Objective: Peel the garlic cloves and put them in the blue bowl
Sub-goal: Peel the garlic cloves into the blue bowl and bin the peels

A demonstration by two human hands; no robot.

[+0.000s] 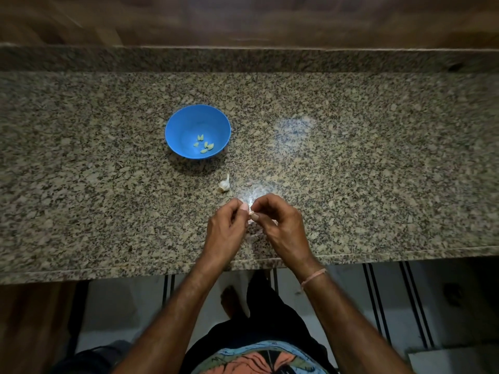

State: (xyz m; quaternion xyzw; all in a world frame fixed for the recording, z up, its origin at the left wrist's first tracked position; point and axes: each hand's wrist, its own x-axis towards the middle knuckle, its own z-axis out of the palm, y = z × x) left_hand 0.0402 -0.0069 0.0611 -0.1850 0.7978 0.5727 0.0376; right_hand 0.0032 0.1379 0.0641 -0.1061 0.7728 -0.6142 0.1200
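On the granite counter [378, 157] the blue bowl [189, 122] stands beyond and left of both hands, nearer the left hand [225, 228]. Close to the near edge, it and the right hand [280, 225] together pinch one garlic clove [251, 212].

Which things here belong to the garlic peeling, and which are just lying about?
Job: blue bowl; peeled cloves in it; part garlic bulb; clove pinched between left hand and right hand.
Lying about: small pinkish scrap on the granite counter, perhaps peel; band on the right wrist.
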